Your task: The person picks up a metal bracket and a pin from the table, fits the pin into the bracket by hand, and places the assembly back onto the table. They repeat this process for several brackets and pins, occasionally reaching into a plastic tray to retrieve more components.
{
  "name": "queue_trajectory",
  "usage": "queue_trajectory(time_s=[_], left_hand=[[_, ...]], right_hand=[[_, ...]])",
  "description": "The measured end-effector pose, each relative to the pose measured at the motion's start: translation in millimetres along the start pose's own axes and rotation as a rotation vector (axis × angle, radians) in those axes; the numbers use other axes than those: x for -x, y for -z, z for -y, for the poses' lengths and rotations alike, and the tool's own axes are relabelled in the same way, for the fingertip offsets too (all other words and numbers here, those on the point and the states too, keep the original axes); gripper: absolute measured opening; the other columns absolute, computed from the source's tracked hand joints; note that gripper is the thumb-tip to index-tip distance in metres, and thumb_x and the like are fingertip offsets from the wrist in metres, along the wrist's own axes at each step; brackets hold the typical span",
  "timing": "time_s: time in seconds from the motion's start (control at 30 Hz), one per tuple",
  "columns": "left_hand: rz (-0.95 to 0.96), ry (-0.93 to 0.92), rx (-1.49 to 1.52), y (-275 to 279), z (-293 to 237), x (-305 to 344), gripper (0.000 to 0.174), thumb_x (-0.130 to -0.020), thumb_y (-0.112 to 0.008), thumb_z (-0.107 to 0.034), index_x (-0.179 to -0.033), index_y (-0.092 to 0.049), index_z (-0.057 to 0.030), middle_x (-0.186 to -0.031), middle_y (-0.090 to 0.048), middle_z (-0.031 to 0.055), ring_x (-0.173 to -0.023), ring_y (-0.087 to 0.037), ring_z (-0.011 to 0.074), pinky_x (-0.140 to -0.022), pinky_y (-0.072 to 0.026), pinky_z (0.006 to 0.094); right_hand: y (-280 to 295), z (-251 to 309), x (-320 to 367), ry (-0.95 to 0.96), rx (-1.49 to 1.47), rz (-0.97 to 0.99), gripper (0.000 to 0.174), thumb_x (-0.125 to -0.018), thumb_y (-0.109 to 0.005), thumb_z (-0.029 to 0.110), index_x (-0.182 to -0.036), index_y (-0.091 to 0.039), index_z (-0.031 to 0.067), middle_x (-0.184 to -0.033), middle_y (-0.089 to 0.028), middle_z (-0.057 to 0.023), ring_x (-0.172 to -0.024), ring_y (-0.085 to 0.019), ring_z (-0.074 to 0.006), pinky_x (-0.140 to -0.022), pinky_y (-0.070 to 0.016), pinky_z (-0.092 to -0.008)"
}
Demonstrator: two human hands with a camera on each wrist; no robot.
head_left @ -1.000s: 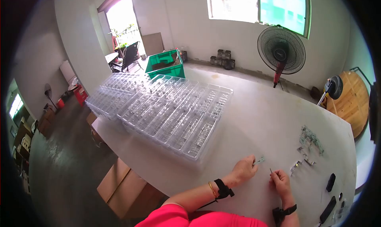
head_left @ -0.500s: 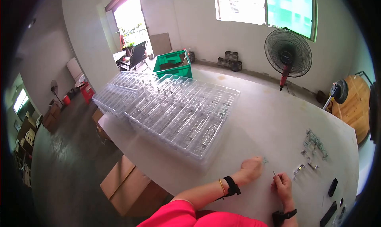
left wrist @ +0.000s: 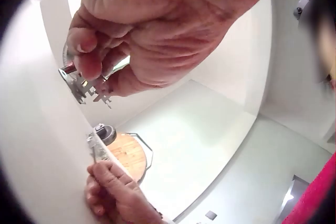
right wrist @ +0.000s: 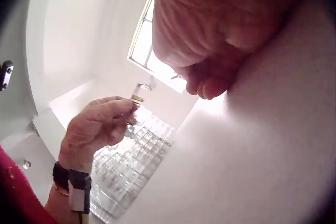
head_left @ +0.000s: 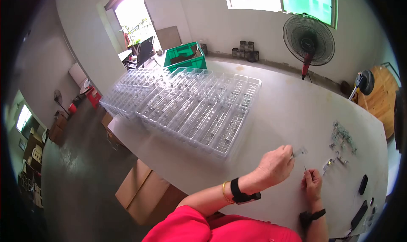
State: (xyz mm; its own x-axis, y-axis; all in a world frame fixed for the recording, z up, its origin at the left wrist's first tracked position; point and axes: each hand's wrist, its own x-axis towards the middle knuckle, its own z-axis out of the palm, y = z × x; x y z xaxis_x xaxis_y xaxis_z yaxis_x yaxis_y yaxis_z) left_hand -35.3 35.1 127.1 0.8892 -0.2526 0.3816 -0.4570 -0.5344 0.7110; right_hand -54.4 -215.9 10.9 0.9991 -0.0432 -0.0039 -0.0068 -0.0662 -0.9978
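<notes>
My left hand (head_left: 274, 168) is raised over the table and pinches a small flat metal piece with cut-outs (left wrist: 97, 91) between thumb and fingers. In the head view the piece sticks out past the fingertips to the right. Lower and to the right, my right hand (head_left: 313, 183) stays close to the tabletop. It pinches a thin dark rod (head_left: 305, 168) that points upward from the fingertips; the rod's lower part is hidden in the hand. To the right of both hands lies a heap of small metal pieces (head_left: 344, 137), with a few shiny metal parts (head_left: 328, 164) just below it.
Clear plastic compartment trays (head_left: 190, 145) filled with small metal parts cover the table's left side. A green crate (head_left: 186, 63) stands behind them. Black objects (head_left: 363, 185) lie near the right edge. A cardboard box (head_left: 144, 191) sits below the table's left edge; a fan (head_left: 308, 43) stands beyond.
My left hand has risen from near the tabletop with the metal piece, which now shows more clearly. The right hand keeps its pinch on the rod. The head view has shifted.
</notes>
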Motion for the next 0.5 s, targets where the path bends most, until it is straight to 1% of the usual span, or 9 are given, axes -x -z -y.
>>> queue_trajectory(time_s=[0.13,0.2,0.23,0.3,0.33,0.4,0.43,0.47,0.5], left_hand=[[-0.080,-0.012,-0.025,59,-12,9,0.015,-0.089,-0.064,-0.012,-0.087,-0.057,0.0006,-0.081,-0.059,0.0200,-0.073,-0.060,0.0385,-0.065,-0.0484,0.0432],[-0.133,-0.024,-0.055,94,-12,15,0.014,-0.089,-0.067,-0.011,-0.091,-0.062,0.0013,-0.077,-0.061,0.0171,-0.067,-0.062,0.0275,-0.062,-0.0491,0.0361],[-0.146,0.046,-0.099,111,-11,17,0.014,-0.089,-0.067,-0.012,-0.093,-0.064,0.0019,-0.078,-0.065,0.0158,-0.066,-0.063,0.0210,-0.061,-0.0501,0.0337],[-0.213,0.080,-0.183,148,-5,19,0.015,-0.090,-0.067,-0.012,-0.094,-0.066,0.0022,-0.077,-0.067,0.0134,-0.066,-0.061,0.0141,-0.061,-0.0498,0.0306],[-0.291,0.072,-0.221,164,3,19,0.015,-0.089,-0.068,-0.012,-0.095,-0.067,0.0023,-0.075,-0.067,0.0125,-0.066,-0.061,0.0129,-0.060,-0.0496,0.0299],[-0.356,0.225,-0.315,200,15,17,0.016,-0.089,-0.069,-0.012,-0.094,-0.068,0.0029,-0.073,-0.067,0.0115,-0.066,-0.061,0.0110,-0.061,-0.0502,0.0298],[-0.416,0.254,-0.394,216,24,14,0.017,-0.088,-0.069,-0.014,-0.091,-0.068,0.0034,-0.070,-0.067,0.0120,-0.065,-0.061,0.0116,-0.061,-0.0504,0.0294],[-0.463,0.257,-0.489,232,42,13,0.019,-0.087,-0.069,-0.015,-0.089,-0.068,0.0039,-0.069,-0.067,0.0137,-0.063,-0.064,0.0165,-0.062,-0.0515,0.0319],[-0.464,0.252,-0.490,246,51,13,0.019,-0.087,-0.069,-0.015,-0.089,-0.068,0.0039,-0.069,-0.067,0.0137,-0.063,-0.064,0.0165,-0.062,-0.0515,0.0319]], right_hand=[[0,-4,-1,0.032,0.020,0.000,0.013,-0.101,-0.057,0.017,-0.093,-0.056,0.0075,-0.067,-0.056,0.0010,-0.052,-0.050,-0.0064,-0.046,-0.0412,-0.0221],[-2,-4,0,0.039,0.023,-0.012,0.012,-0.101,-0.058,0.017,-0.093,-0.056,0.0075,-0.067,-0.056,0.0008,-0.052,-0.050,-0.0065,-0.047,-0.0415,-0.0221],[-2,-4,1,0.052,0.039,-0.014,0.012,-0.101,-0.058,0.017,-0.093,-0.056,0.0076,-0.068,-0.057,0.0007,-0.053,-0.050,-0.0065,-0.047,-0.0417,-0.0221],[-1,-6,1,0.055,0.040,-0.012,0.012,-0.101,-0.058,0.017,-0.094,-0.056,0.0074,-0.067,-0.057,0.0008,-0.053,-0.051,-0.0065,-0.047,-0.0419,-0.0221],[0,-7,1,0.058,0.051,-0.004,0.012,-0.101,-0.058,0.017,-0.094,-0.056,0.0072,-0.067,-0.057,0.0008,-0.053,-0.051,-0.0064,-0.047,-0.0420,-0.0221],[-1,-3,2,0.053,0.053,-0.011,0.012,-0.101,-0.058,0.017,-0.094,-0.056,0.0071,-0.067,-0.057,0.0009,-0.054,-0.051,-0.0063,-0.048,-0.0419,-0.0222],[-2,-2,3,0.048,0.060,-0.013,0.011,-0.101,-0.058,0.016,-0.094,-0.056,0.0070,-0.067,-0.057,0.0010,-0.054,-0.051,-0.0063,-0.048,-0.0419,-0.0223],[-1,-4,3,0.051,0.057,-0.016,0.011,-0.101,-0.058,0.016,-0.094,-0.056,0.0070,-0.067,-0.057,0.0010,-0.054,-0.051,-0.0063,-0.048,-0.0419,-0.0223],[0,-7,1,0.072,0.087,-0.013,0.011,-0.100,-0.058,0.016,-0.094,-0.056,0.0070,-0.067,-0.057,0.0010,-0.054,-0.051,-0.0062,-0.048,-0.0418,-0.0223]])
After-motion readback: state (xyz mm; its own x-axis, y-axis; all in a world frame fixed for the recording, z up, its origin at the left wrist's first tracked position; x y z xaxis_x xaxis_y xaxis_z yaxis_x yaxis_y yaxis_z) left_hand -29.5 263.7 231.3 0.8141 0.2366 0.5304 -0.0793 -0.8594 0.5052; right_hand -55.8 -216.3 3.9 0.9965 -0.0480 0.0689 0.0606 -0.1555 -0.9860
